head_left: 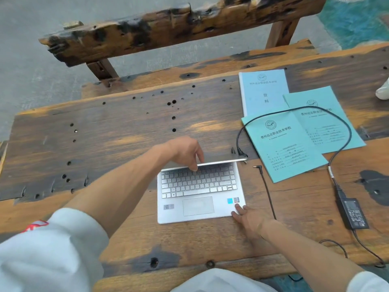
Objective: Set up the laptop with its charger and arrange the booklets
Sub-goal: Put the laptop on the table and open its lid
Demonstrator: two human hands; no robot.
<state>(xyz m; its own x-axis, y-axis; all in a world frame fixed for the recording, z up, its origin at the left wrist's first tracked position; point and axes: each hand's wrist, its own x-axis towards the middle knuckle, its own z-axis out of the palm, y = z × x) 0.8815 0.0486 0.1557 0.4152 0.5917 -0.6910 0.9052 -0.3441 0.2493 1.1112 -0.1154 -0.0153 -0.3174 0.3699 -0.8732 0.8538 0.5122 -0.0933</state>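
Observation:
A silver laptop (197,192) sits open on the wooden table (105,127), its lid seen edge-on from above. My left hand (185,151) grips the lid's top edge, fingers curled over it. My right hand (249,218) presses flat on the laptop's front right corner. The black charger brick (353,212) lies to the right, its cable looping over the booklets. The loose barrel plug (257,167) rests beside the laptop, not plugged in. Three booklets lie at the right: a pale blue one (263,91) at the back and two teal ones (284,144) (328,125) overlapping.
A rough wooden bench back (168,28) stands beyond the table. A white shoe (383,91) shows at the right edge. The table surface has many holes and dark patches. Grey floor lies to the left, teal flooring at the top right.

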